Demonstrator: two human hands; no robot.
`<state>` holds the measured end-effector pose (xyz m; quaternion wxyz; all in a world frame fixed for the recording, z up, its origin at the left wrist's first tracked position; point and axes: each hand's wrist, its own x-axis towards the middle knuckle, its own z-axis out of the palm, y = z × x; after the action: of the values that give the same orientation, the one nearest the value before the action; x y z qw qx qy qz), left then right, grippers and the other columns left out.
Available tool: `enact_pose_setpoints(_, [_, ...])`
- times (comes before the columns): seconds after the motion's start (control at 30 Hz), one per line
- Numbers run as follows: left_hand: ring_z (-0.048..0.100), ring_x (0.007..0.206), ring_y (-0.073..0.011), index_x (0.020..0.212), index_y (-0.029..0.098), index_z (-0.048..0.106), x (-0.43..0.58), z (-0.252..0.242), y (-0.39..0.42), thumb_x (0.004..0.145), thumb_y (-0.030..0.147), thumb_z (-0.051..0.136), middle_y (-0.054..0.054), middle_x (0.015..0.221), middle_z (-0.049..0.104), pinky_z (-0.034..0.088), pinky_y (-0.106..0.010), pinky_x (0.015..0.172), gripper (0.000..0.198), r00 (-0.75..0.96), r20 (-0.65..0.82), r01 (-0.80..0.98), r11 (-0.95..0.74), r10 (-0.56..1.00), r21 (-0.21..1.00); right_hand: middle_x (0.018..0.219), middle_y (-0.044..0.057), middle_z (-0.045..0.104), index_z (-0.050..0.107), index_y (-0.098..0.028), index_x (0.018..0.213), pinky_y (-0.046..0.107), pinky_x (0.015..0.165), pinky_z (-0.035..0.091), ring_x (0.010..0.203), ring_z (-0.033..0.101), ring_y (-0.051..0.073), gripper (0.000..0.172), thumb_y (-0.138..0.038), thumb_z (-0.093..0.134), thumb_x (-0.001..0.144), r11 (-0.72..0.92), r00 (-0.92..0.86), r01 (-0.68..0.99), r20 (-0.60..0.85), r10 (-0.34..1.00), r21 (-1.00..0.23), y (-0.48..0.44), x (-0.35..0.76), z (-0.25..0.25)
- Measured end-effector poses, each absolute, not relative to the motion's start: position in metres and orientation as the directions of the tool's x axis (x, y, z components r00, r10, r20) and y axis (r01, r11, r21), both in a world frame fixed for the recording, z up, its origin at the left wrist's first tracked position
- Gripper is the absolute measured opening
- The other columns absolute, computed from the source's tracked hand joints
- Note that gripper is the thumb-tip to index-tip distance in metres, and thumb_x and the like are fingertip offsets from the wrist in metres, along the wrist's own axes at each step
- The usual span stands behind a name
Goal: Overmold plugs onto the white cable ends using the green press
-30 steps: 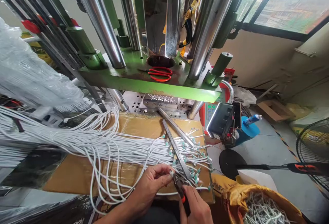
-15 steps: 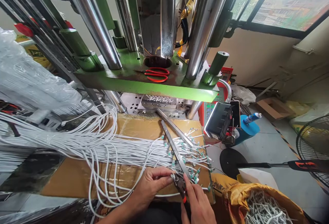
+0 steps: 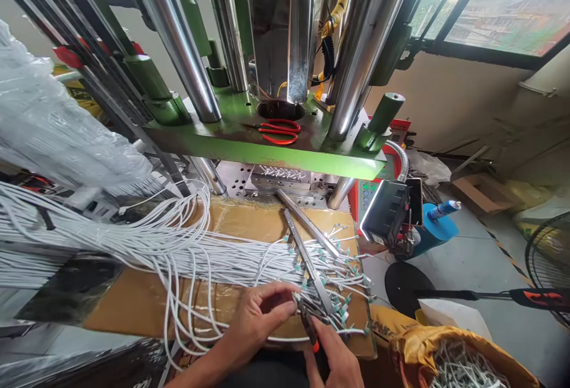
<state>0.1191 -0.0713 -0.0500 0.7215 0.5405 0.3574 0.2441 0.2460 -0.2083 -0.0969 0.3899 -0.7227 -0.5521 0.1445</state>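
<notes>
Near the bench's front edge, my left hand (image 3: 262, 314) pinches the end of a white cable between thumb and forefinger. Just right of it, my right hand (image 3: 332, 355) is wrapped round dark pliers (image 3: 307, 321) with orange on the handle; their jaws are close to the cable end. Many white cables (image 3: 240, 260) with small green-tipped ends lie across the brown bench (image 3: 133, 302). Two metal bars (image 3: 309, 263) rest at a slant over the cable ends, just beyond my hands.
A green press plate (image 3: 267, 153) carrying red-handled scissors (image 3: 280, 130) stands behind the bench. At right are a black box (image 3: 387, 213), a blue container (image 3: 434, 231), a fan (image 3: 550, 257) and an orange sack (image 3: 416, 340) of white scraps. Wrapped plastic bundles (image 3: 57, 121) sit at left.
The view has shifted slightly, so the scene sits further right. My right hand and the pliers have moved a little left and lower, with the pliers' jaws now more upright beside my left fingertips.
</notes>
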Motion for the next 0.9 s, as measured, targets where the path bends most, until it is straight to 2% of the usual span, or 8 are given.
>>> enact_pose_setpoints(0.1, [0.055, 0.067, -0.0152, 0.083, 0.016, 0.073, 0.115, -0.043, -0.072, 0.073, 0.036, 0.076, -0.006, 0.075, 0.068, 0.042, -0.023, 0.061, 0.022, 0.593, -0.332, -0.090, 0.470, 0.733, 0.878, 0.098, 0.005, 0.069, 0.056, -0.025, 0.124, 0.023, 0.075, 0.056, 0.083, 0.070, 0.018, 0.037, -0.025, 0.045, 0.089, -0.101, 0.326, 0.712, 0.200, 0.924, -0.695, -0.207, 0.245, -0.094])
enact_pose_setpoints(0.17, [0.056, 0.066, -0.0118, 0.085, 0.017, 0.067, 0.114, -0.040, -0.074, 0.070, 0.031, 0.079, -0.005, 0.082, 0.069, 0.040, -0.020, 0.060, 0.024, 0.543, -0.415, -0.208, 0.596, 0.730, 0.776, 0.101, 0.006, 0.068, 0.052, -0.025, 0.129, 0.024, 0.072, 0.056, 0.085, 0.069, 0.018, 0.042, -0.021, 0.042, 0.088, -0.120, 0.334, 0.736, 0.202, 0.921, -0.667, -0.206, 0.245, -0.094])
enact_pose_setpoints(0.3, [0.058, 0.068, -0.0087, 0.101, 0.023, 0.051, 0.115, -0.043, -0.080, 0.064, 0.023, 0.085, -0.003, 0.092, 0.070, 0.039, -0.018, 0.062, 0.050, 0.535, -0.526, -0.299, 0.730, 0.661, 0.614, 0.104, 0.008, 0.065, 0.040, -0.023, 0.139, 0.028, 0.077, 0.055, 0.090, 0.066, 0.021, 0.057, -0.015, 0.039, 0.083, -0.152, 0.347, 0.777, 0.215, 0.913, -0.611, -0.205, 0.243, -0.096])
enact_pose_setpoints(0.37, [0.058, 0.069, -0.0085, 0.101, 0.022, 0.047, 0.117, -0.048, -0.082, 0.065, 0.024, 0.085, -0.004, 0.090, 0.070, 0.038, -0.017, 0.062, 0.052, 0.559, -0.511, -0.276, 0.727, 0.654, 0.628, 0.104, 0.009, 0.064, 0.035, -0.022, 0.142, 0.031, 0.079, 0.054, 0.091, 0.065, 0.022, 0.063, -0.013, 0.040, 0.080, -0.157, 0.344, 0.791, 0.216, 0.914, -0.591, -0.204, 0.241, -0.097])
enact_pose_setpoints(0.5, [0.059, 0.071, -0.0091, 0.095, 0.021, 0.046, 0.117, -0.059, -0.082, 0.073, 0.028, 0.080, -0.005, 0.089, 0.072, 0.038, -0.017, 0.062, 0.041, 0.606, -0.414, -0.223, 0.645, 0.679, 0.731, 0.104, 0.010, 0.062, 0.024, -0.024, 0.147, 0.038, 0.079, 0.053, 0.091, 0.062, 0.026, 0.078, -0.009, 0.042, 0.072, -0.183, 0.340, 0.822, 0.207, 0.917, -0.539, -0.204, 0.240, -0.097])
enact_pose_setpoints(0.63, [0.065, 0.084, -0.0141, 0.094, 0.022, 0.047, 0.115, -0.061, -0.079, 0.077, 0.031, 0.076, -0.006, 0.091, 0.073, 0.044, -0.023, 0.079, 0.035, 0.643, -0.354, -0.178, 0.583, 0.679, 0.793, 0.104, 0.011, 0.060, 0.013, -0.024, 0.150, 0.044, 0.079, 0.051, 0.094, 0.060, 0.029, 0.092, -0.008, 0.043, 0.064, -0.180, 0.313, 0.861, 0.216, 0.925, -0.476, -0.205, 0.244, -0.097])
enact_pose_setpoints(0.73, [0.066, 0.092, -0.0182, 0.092, 0.021, 0.048, 0.115, -0.059, -0.078, 0.076, 0.033, 0.076, -0.008, 0.092, 0.074, 0.044, -0.029, 0.088, 0.034, 0.647, -0.340, -0.143, 0.547, 0.682, 0.825, 0.102, 0.012, 0.060, 0.011, -0.024, 0.150, 0.044, 0.077, 0.050, 0.093, 0.059, 0.030, 0.096, -0.008, 0.045, 0.062, -0.173, 0.294, 0.883, 0.229, 0.928, -0.436, -0.206, 0.247, -0.097])
enact_pose_setpoints(0.9, [0.066, 0.094, -0.0194, 0.091, 0.021, 0.051, 0.115, -0.059, -0.078, 0.077, 0.035, 0.074, -0.007, 0.092, 0.074, 0.045, -0.032, 0.091, 0.030, 0.649, -0.333, -0.112, 0.519, 0.684, 0.847, 0.098, 0.012, 0.061, 0.018, -0.020, 0.148, 0.042, 0.074, 0.050, 0.088, 0.059, 0.030, 0.090, -0.009, 0.046, 0.064, -0.171, 0.266, 0.908, 0.209, 0.941, -0.383, -0.207, 0.249, -0.099])
